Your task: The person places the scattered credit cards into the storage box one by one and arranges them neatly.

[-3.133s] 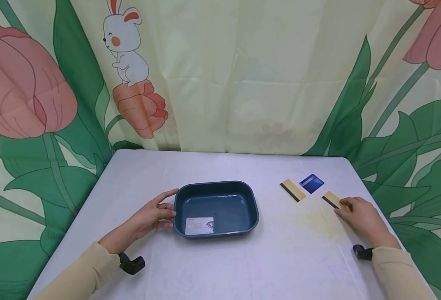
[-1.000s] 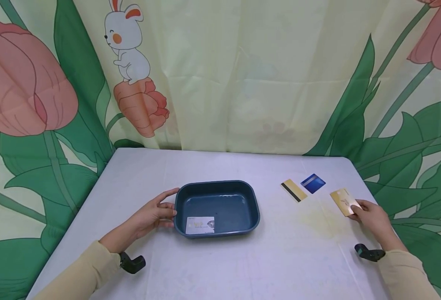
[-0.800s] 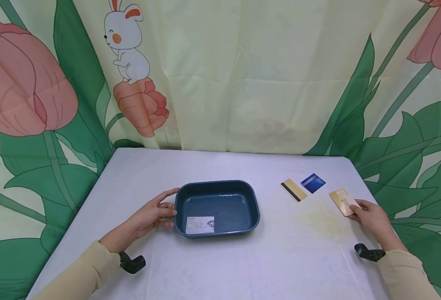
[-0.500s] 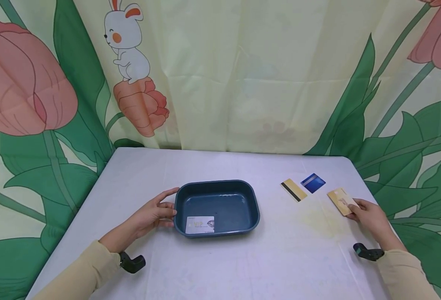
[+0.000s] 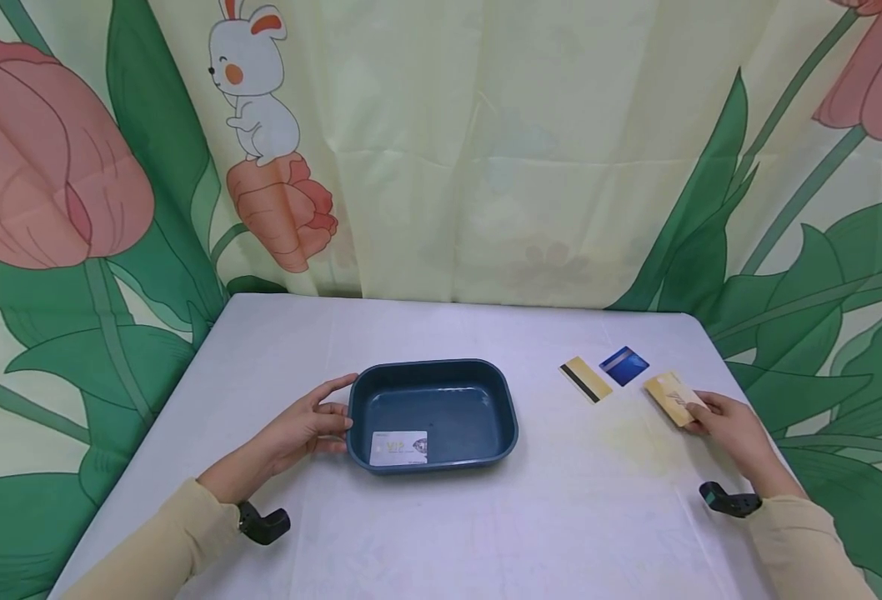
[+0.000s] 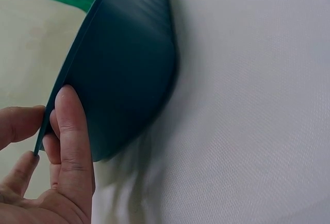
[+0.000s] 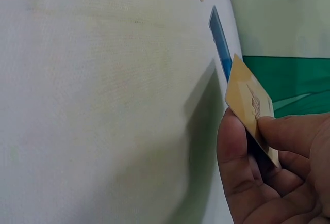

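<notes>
My right hand (image 5: 726, 429) pinches a gold bank card (image 5: 668, 393) between thumb and fingers. In the right wrist view the card (image 7: 248, 97) is tilted, its printed side showing, and a shadow falls on the cloth beyond it. My left hand (image 5: 298, 433) holds the left end of a dark blue tray (image 5: 432, 365). Up close, its fingers sit at the rim and against the outer wall of the tray (image 6: 121, 64). A silvery card marked VIP (image 5: 398, 448) lies in the tray's near left corner.
A second gold card (image 5: 586, 380), black stripe up, lies right of the tray. Beside it is a blue card (image 5: 624, 366), also on the white tablecloth (image 5: 546, 525). A printed curtain (image 5: 546, 167) hangs behind the table.
The gold card in my right hand lay stripe-up on the table; now it is lifted and turned to its printed side. Lately it has shifted slightly left. My left hand stays at the tray.
</notes>
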`<state>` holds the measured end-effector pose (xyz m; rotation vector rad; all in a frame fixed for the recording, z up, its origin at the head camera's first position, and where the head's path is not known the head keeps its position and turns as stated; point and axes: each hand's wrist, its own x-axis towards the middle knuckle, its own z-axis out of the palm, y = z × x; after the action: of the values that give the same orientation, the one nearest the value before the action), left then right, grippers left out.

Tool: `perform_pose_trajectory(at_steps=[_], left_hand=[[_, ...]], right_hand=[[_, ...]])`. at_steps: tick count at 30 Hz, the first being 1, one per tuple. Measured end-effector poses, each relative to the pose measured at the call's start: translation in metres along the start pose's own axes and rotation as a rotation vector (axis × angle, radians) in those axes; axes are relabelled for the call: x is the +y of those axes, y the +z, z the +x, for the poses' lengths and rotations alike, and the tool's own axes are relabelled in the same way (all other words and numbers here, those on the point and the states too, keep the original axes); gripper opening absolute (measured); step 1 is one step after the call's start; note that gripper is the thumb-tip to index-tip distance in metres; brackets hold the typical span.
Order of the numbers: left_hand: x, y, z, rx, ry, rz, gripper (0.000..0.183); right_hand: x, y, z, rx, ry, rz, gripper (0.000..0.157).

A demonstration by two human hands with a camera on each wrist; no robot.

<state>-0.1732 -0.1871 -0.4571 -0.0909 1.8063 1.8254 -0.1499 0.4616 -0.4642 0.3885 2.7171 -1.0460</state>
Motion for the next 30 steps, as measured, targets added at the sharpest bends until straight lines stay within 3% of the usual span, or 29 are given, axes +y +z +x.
perform_pose_trajectory(at_steps=[30], left_hand=[[0.0, -0.001, 0.001, 0.007, -0.002, -0.004, 0.08]], right_hand=[[-0.042, 0.011, 0.004, -0.025, -0.041, 0.048, 0.067]])
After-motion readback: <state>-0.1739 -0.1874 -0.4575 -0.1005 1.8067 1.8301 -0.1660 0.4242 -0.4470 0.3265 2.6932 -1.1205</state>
